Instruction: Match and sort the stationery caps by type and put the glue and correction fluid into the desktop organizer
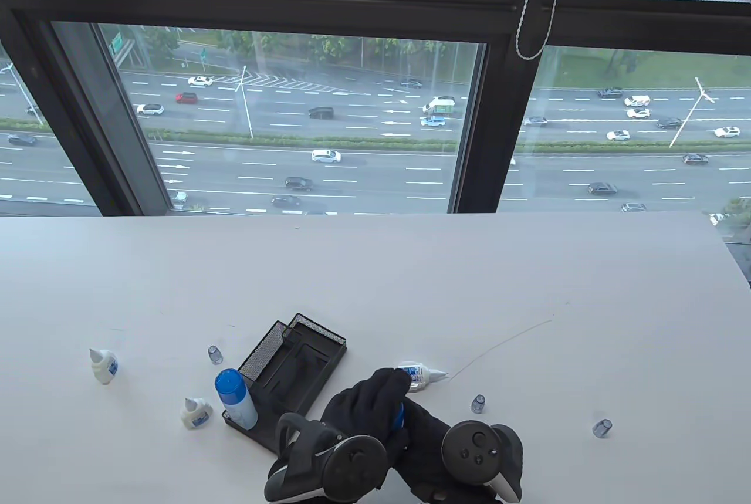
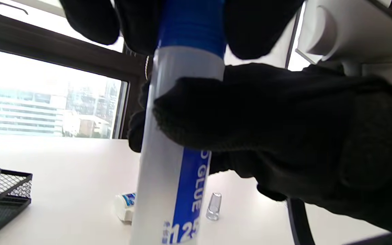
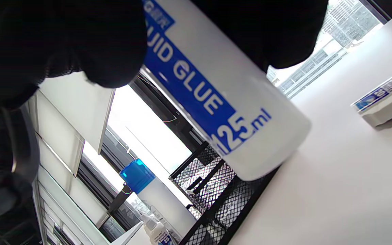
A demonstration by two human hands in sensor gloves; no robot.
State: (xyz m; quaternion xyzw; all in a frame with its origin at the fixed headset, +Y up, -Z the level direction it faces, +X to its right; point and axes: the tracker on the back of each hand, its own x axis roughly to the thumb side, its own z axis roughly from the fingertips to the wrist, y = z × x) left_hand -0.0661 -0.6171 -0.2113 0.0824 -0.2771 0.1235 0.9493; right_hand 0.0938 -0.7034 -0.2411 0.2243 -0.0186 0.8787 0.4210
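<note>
Wrist views reveal both hands' grip: glue bottle (image 2: 182, 136).

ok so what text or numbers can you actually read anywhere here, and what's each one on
"GLUE", and below it "125", cut by the frame edge: glue bottle held by both hands, left wrist view.
"UID GLUE" and "25ml", first letters hidden: same bottle, right wrist view.
"20": blue label of the small bottle lying on the table; its other print is too blurred to read.
Label on the small bottle beside the organizer: too small to read.

High-rise office: white desk (image 1: 375, 281) beside window (image 1: 293, 117) over highway (image 1: 352, 163).
</note>
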